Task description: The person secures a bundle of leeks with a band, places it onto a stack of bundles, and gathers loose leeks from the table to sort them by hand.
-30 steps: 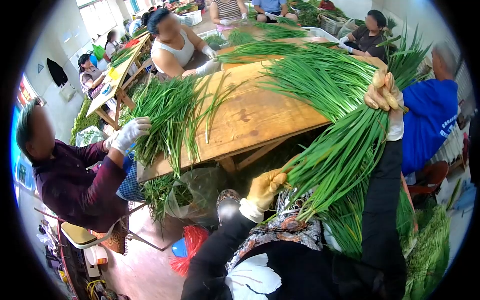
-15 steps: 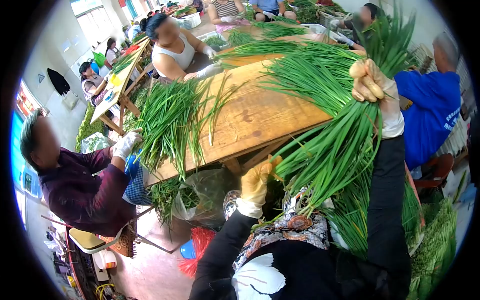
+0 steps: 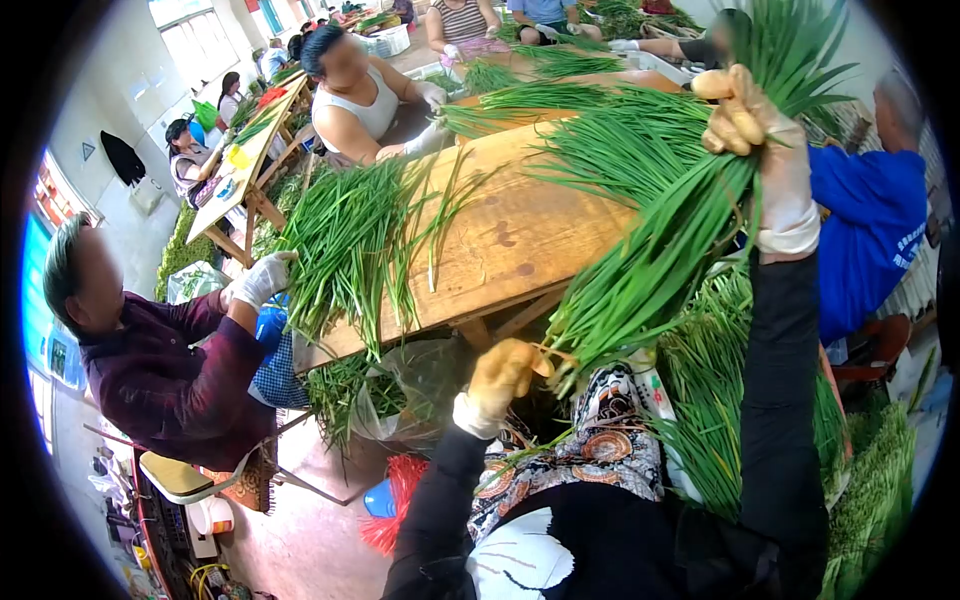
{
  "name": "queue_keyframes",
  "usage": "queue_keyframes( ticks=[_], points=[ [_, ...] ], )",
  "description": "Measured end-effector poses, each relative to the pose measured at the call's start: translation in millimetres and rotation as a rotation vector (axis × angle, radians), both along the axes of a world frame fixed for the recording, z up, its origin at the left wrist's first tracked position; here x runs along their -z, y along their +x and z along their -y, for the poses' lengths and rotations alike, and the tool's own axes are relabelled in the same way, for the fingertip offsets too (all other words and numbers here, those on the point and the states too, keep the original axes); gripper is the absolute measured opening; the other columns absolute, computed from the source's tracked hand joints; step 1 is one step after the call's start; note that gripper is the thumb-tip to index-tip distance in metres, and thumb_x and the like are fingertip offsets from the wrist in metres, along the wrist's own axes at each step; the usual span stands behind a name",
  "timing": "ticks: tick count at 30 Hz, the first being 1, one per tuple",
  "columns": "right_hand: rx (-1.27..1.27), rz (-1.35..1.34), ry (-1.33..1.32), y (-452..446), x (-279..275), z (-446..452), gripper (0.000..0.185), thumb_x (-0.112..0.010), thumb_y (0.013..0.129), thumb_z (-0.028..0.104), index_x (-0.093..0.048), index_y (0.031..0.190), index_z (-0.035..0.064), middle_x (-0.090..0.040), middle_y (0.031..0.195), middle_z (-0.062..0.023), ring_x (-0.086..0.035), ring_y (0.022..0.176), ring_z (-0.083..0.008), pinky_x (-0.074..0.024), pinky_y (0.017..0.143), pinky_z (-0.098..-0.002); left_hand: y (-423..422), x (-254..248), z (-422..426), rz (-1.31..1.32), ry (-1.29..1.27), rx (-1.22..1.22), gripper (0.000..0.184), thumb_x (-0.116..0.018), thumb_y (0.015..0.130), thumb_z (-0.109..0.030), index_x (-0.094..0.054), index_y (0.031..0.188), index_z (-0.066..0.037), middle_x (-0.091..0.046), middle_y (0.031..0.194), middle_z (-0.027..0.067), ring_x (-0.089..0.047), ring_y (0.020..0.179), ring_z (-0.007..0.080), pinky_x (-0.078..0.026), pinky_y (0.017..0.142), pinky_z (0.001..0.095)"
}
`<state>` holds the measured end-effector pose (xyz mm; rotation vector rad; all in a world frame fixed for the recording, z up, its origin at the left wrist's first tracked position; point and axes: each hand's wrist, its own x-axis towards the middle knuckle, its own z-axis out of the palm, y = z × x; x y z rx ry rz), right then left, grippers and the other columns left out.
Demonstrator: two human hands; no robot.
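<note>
In the foreground two gloved hands are counted, one left hand (image 3: 500,382) and one right hand (image 3: 778,160), with one bunch of green stalks (image 3: 650,275) gripped, its stalks too many to be counted. One purple-sleeved co-worker (image 3: 165,365), one red tuft (image 3: 402,490), one white tub (image 3: 210,517) and one tan chair seat (image 3: 175,477) are seen.

- I'd call this a crowded produce workroom.
- Long green stalks (image 3: 350,240) lie heaped across a plain wooden table (image 3: 505,250).
- Workers (image 3: 350,105) in white gloves (image 3: 263,281), one wearing dark purple, are gathered around it.
- White crates (image 3: 393,40) and a second long table (image 3: 213,211) stand farther back.
</note>
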<state>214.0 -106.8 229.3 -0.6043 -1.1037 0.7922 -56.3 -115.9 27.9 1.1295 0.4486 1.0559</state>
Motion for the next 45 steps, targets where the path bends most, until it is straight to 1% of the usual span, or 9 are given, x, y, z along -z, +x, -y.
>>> queue_keyframes(
  ticks=[4,10,16,20,28,31,36,42,45],
  points=[
    [-0.340,-0.064,0.070,6.8,-22.5,9.4,0.027,-0.043,0.089,0.025,-0.053,0.083,0.0004,-0.028,0.050,0.0067,-0.031,0.046,-0.0039,-0.0314,0.052,-0.0187,-17.4,68.4,-17.5,-0.987,0.101,-0.001,0.041,-0.059,0.079,-0.030,-0.050,0.105,0.000,-0.060,0.087,0.0100,-0.055,0.069,0.0155,-0.046,0.065,0.0290],
    [-0.477,0.086,0.113,22.2,-21.4,1.8,0.024,-0.037,0.092,0.024,-0.052,0.088,0.0051,-0.031,0.051,0.0057,-0.032,0.048,-0.0043,-0.0315,0.053,-0.0193,20.1,31.4,-14.1,-0.342,0.690,-0.118,0.113,-0.082,0.049,-0.027,-0.010,0.134,-0.008,-0.008,0.139,0.0127,-0.008,0.129,0.0234,-0.016,0.102,0.0346],
    [-0.299,-0.023,0.029,13.7,-20.6,-3.6,0.025,-0.042,0.090,0.023,-0.052,0.098,0.0006,-0.030,0.052,0.0056,-0.031,0.048,-0.0043,-0.0315,0.053,-0.0190,35.0,53.3,-16.1,-0.393,0.343,-0.185,0.024,-0.050,0.082,-0.002,-0.051,0.105,0.002,-0.058,0.077,0.0041,-0.055,0.069,0.0105,-0.046,0.059,0.0202],
    [-0.261,-0.085,-0.030,17.8,-16.1,-8.6,0.034,-0.042,0.089,0.023,-0.050,0.097,-0.0091,-0.029,0.050,0.0068,-0.032,0.047,-0.0043,-0.0312,0.051,-0.0204,21.7,15.7,-7.2,-0.056,-0.184,0.276,0.029,-0.045,0.087,-0.011,-0.047,0.112,0.005,-0.060,0.088,0.0063,-0.055,0.073,0.0090,-0.045,0.065,0.0196],
    [-0.461,-0.026,0.025,16.7,-10.6,-16.1,0.029,-0.044,0.089,0.024,-0.053,0.098,-0.0017,-0.033,0.052,0.0054,-0.034,0.046,-0.0051,-0.0330,0.052,-0.0205,22.2,21.0,-2.7,0.078,-0.234,0.136,0.014,-0.058,0.080,-0.011,-0.056,0.087,0.001,-0.060,0.089,0.0088,-0.055,0.077,0.0117,-0.044,0.071,0.0235],
    [-0.213,-0.079,0.051,22.0,-21.3,-11.1,0.034,-0.043,0.089,0.023,-0.050,0.098,-0.0088,-0.029,0.052,0.0053,-0.031,0.048,-0.0042,-0.0328,0.053,-0.0202,13.1,60.1,-15.6,-0.678,0.594,-0.415,0.006,-0.057,0.077,-0.007,-0.056,0.081,-0.003,-0.054,0.074,0.0118,-0.053,0.069,0.0238,-0.042,0.063,0.0321],
    [0.019,-0.059,0.013,44.1,-42.6,-13.7,0.035,-0.047,0.087,0.022,-0.049,0.098,-0.0114,-0.036,0.052,0.0036,-0.037,0.050,-0.0050,-0.0394,0.056,-0.0216,-26.3,123.5,-3.2,-1.392,0.414,-0.333,0.041,-0.073,0.063,-0.028,-0.055,0.086,0.001,-0.056,0.084,0.0169,-0.054,0.080,0.0304,-0.043,0.069,0.0369],
    [0.320,-0.103,-0.111,32.6,-12.2,-54.6,0.034,-0.052,0.085,0.022,-0.052,0.096,-0.0096,-0.049,0.060,-0.0006,-0.042,0.051,-0.0057,-0.0406,0.053,-0.0213,-13.9,6.3,19.9,-0.440,0.531,0.185,0.025,-0.056,0.082,-0.025,-0.057,0.074,-0.001,-0.060,0.065,0.0090,-0.056,0.060,0.0185,-0.044,0.060,0.0291],
    [0.254,-0.175,-0.174,32.6,-5.7,-62.8,0.029,-0.053,0.084,0.021,-0.054,0.094,-0.0067,-0.060,0.080,-0.0100,-0.045,0.053,-0.0077,-0.0436,0.051,-0.0238,6.2,-16.8,30.4,-0.389,0.377,-0.116,0.026,-0.060,0.079,-0.021,-0.055,0.092,0.001,-0.059,0.090,0.0101,-0.056,0.080,0.0170,-0.045,0.069,0.0272]
  ],
)
